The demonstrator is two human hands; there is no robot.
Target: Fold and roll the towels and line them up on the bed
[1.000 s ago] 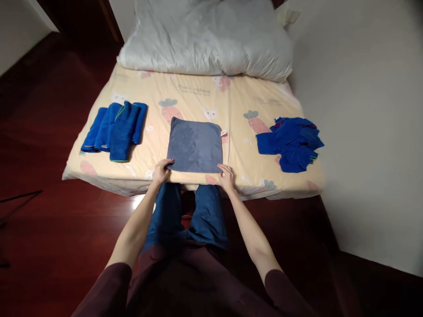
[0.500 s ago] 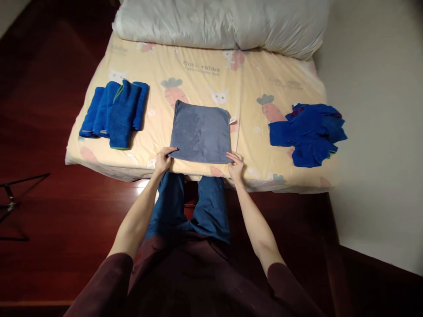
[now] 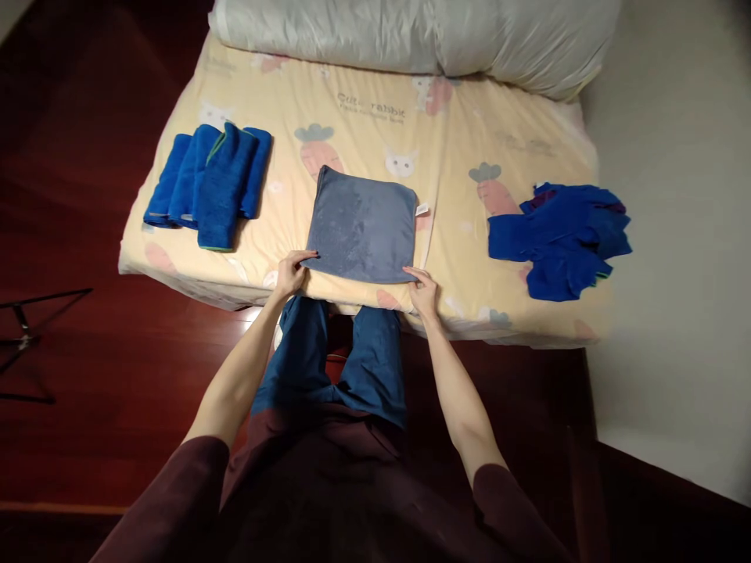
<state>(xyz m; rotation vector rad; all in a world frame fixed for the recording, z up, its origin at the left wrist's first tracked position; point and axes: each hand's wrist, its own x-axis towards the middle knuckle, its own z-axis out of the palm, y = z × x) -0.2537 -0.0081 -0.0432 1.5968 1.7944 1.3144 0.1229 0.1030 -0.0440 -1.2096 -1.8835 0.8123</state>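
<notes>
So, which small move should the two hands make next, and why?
Probably raise the near edge of the gray-blue cloth and fold it toward the far edge. The left hand and right hand hold its two near corners, while the rest lies mostly flat on the carrot-print bedsheet.

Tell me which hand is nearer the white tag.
Right. The right hand pinches the grey cloth's near corner on the white tag's side; the left hand pinches the other, farther away.
</notes>
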